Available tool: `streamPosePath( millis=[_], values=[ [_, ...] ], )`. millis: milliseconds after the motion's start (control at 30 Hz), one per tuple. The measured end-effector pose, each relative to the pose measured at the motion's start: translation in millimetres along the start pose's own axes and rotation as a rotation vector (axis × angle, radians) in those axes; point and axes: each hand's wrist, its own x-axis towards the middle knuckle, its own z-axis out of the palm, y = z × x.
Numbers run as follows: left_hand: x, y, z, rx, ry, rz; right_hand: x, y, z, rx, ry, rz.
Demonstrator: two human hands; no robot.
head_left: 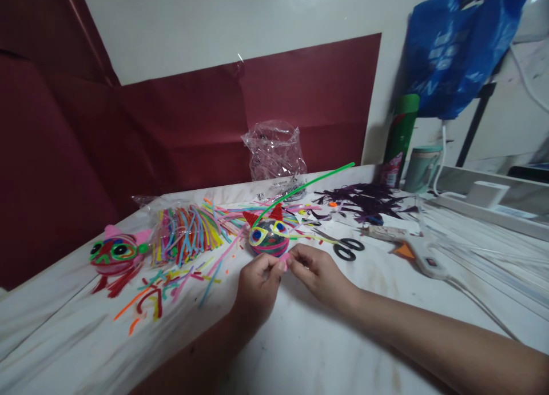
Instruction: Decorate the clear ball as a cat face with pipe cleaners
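My left hand and my right hand meet at the middle of the table, fingertips pinching a small pink piece between them. Just behind the fingers sits a round craft head wrapped in coloured pipe cleaners, with red ears and blue-yellow eyes. A long green pipe cleaner rises from it up to the right. A second finished head with pink ears lies at the far left.
A pile of coloured pipe-cleaner pieces lies left of centre, with loose scraps in front. Black scissors and a white glue gun lie to the right. A clear plastic bag, dark purple scraps and a green can stand behind.
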Motion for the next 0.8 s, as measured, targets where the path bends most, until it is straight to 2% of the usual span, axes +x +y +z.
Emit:
streamPosePath(
  millis=[167, 433, 633, 700, 800],
  values=[
    [2.1, 7.0, -6.3, 0.115, -0.014, 0.069, -1.1, -1.0, 0.2, 0.020, -0.030, -0.028],
    [-2.3, 4.4, -3.9, -0.116, -0.061, -0.070, -6.1, -9.2, 0.6, 0.071, -0.104, -0.001],
    [-6.1, 10.7, -0.1, -0.229, -0.005, -0.034, -3.8, -15.8, -1.7, 0.174, -0.119, 0.015],
    [-3.4, 7.5, 0.8, -0.208, 0.025, -0.052, -0.3, -13.0, -1.7, 0.234, -0.142, 0.046],
    [1.8, 0.2, 0.8, -0.117, 0.133, -0.068, 3.2, -8.0, -0.9, 0.210, -0.103, 0.070]
  ],
)
